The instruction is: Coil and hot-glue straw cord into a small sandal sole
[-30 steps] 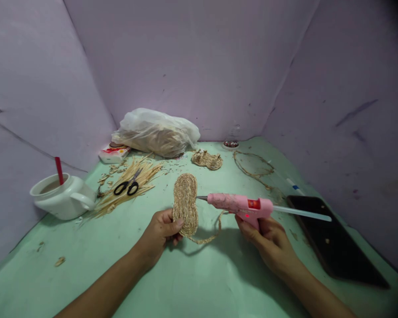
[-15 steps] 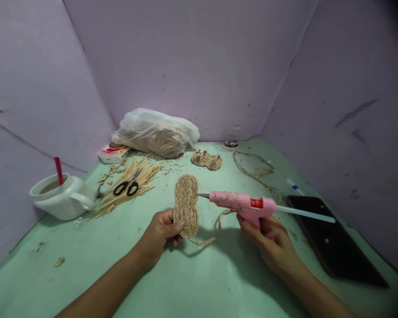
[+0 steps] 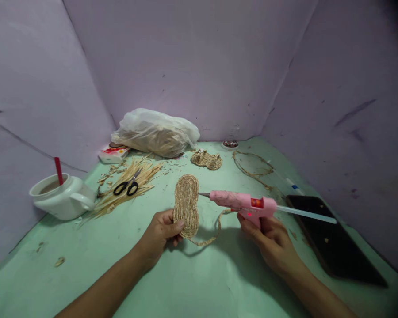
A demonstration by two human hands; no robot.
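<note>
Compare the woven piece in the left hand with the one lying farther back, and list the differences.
The held piece is gripped by the left hand; the far piece lies on the table.
The held piece trails a loose braid; none shows on the far piece.
The held piece's face looks plain; the far piece has raised bits on it.
Both are straw-coloured with a narrowed waist.

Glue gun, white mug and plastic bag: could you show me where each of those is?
Glue gun (image 3: pixel 240 202): head view, on the middle of its pink body.
White mug (image 3: pixel 65 202): head view, on its outer wall.
Plastic bag (image 3: pixel 157 131): head view, on the middle of its side.
</note>
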